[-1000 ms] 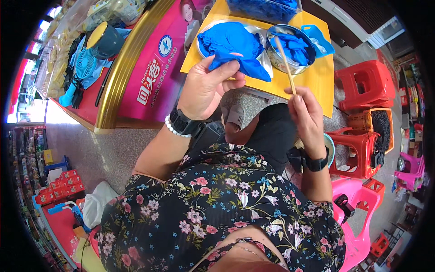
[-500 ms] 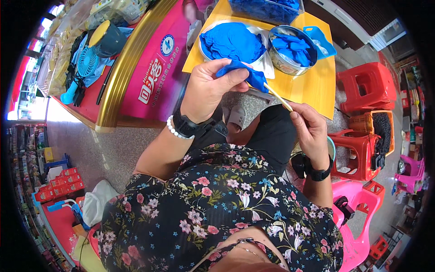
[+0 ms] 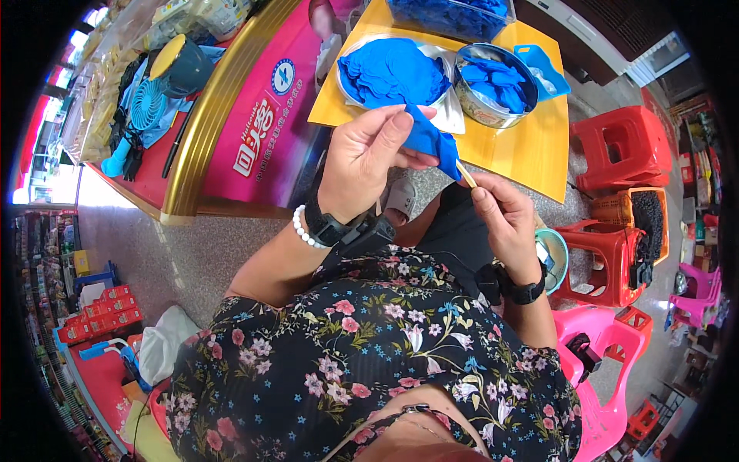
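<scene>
My left hand [image 3: 368,160] pinches a piece of blue cloth [image 3: 431,140] between thumb and fingers, in front of the yellow table. A thin pale wooden stick [image 3: 466,174] runs out of the cloth's lower right end. My right hand [image 3: 504,212] grips the stick close to the cloth with thumb and fingertips. Beyond my hands, a white bowl [image 3: 343,86] holds a heap of blue cloth pieces [image 3: 392,71]. Beside it a round tin [image 3: 493,117] contains more blue pieces. The part of the stick inside the cloth is hidden.
On the yellow table [image 3: 531,158] also stand a clear box [image 3: 493,29] of blue pieces and a blue basket [image 3: 550,81]. A pink counter with a gold edge [image 3: 202,146] rises at left, bearing a small fan [image 3: 148,104]. Red stools [image 3: 623,150] and a pink chair [image 3: 608,385] stand at right.
My right hand has moved left and slid nearer the cloth along the stick. My left hand has shifted slightly right and lower, and the cloth now hangs more opened out.
</scene>
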### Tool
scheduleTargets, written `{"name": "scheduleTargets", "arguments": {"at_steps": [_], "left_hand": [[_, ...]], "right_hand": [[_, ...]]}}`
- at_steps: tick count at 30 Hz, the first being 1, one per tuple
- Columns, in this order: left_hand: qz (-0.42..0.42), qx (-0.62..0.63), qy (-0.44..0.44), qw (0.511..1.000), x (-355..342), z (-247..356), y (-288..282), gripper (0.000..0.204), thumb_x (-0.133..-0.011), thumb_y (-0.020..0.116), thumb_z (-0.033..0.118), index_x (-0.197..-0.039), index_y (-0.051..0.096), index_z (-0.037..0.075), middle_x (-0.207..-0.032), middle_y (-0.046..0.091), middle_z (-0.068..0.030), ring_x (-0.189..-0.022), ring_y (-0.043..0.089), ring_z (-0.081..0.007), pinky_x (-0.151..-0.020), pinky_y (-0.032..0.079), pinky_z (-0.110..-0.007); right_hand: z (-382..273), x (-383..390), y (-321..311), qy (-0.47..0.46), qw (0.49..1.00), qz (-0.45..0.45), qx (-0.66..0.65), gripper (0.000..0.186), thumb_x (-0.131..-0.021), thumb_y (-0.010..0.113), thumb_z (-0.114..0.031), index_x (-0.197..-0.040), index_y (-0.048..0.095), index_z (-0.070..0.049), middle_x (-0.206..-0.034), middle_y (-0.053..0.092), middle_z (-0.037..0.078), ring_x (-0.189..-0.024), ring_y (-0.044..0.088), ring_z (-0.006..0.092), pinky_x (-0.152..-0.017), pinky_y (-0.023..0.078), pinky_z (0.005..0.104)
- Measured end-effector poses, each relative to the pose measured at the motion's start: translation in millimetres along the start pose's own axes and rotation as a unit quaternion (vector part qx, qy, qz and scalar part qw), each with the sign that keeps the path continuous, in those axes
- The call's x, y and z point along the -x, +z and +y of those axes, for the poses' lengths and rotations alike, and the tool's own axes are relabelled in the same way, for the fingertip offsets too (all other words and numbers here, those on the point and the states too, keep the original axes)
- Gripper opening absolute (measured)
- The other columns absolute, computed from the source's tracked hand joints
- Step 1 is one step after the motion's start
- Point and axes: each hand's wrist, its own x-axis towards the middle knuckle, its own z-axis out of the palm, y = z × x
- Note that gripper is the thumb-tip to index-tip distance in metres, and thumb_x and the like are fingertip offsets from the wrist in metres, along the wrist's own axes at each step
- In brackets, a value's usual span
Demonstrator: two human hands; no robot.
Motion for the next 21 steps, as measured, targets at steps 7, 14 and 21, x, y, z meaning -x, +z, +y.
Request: {"name": "scheduleTargets", "arguments": {"at_steps": [7,14,21], "left_hand": [[0.021,-0.029,0.101,0.994,0.1,-11.4,7.9,0.027,-0.096,0.049,0.018,-0.104,0.060,-0.005,-0.098,0.065,-0.0105,-0.075,0.066,-0.0176,-0.066,0.057,-0.029],[0.025,-0.172,0.178,0.968,-3.7,-16.8,11.4,0.025,-0.096,0.048,0.017,-0.098,0.060,-0.005,-0.094,0.065,-0.0118,-0.077,0.065,-0.0169,-0.063,0.058,-0.031],[0.021,-0.299,0.218,0.929,-6.2,-11.6,13.4,0.024,-0.096,0.049,0.016,-0.099,0.060,-0.005,-0.093,0.065,-0.0106,-0.076,0.065,-0.0143,-0.060,0.057,-0.028]], "right_hand": [[-3.2,2.9,5.0,0.009,0.997,-0.013,-0.072,0.021,-0.093,0.055,-0.012,-0.106,0.063,0.003,-0.085,0.060,-0.001,-0.069,0.046,0.0034,-0.061,0.036,0.0170],[6.1,3.8,6.4,0.059,0.982,-0.038,-0.177,0.021,-0.094,0.055,-0.014,-0.105,0.063,0.003,-0.090,0.061,-0.001,-0.070,0.044,0.0018,-0.061,0.035,0.0160],[4.6,-0.7,8.0,0.034,0.993,-0.004,-0.117,0.021,-0.094,0.054,-0.013,-0.105,0.063,0.003,-0.091,0.063,0.001,-0.075,0.048,0.0037,-0.066,0.039,0.0181]]}}
